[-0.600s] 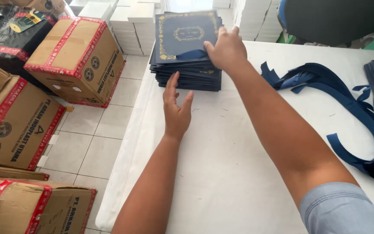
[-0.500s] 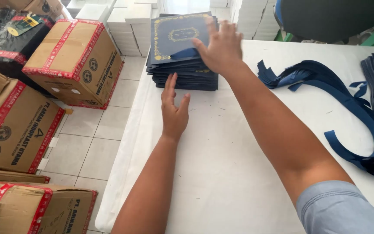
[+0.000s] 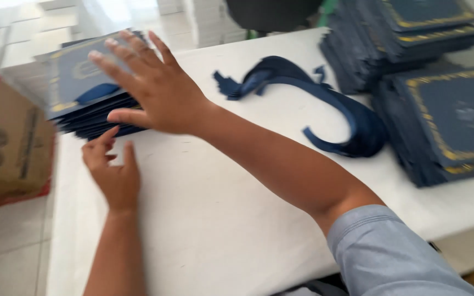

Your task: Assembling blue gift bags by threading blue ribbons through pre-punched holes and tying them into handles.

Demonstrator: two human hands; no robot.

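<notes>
Lying beside the right hand (image 3: 157,90), a blue ribbon (image 3: 325,104) crosses the white table (image 3: 220,219).

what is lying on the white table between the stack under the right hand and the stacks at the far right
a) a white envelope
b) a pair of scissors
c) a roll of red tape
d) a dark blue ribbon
d: a dark blue ribbon curls across the white table, between the blue folder stack under the right hand and the stacks at the right.
</notes>
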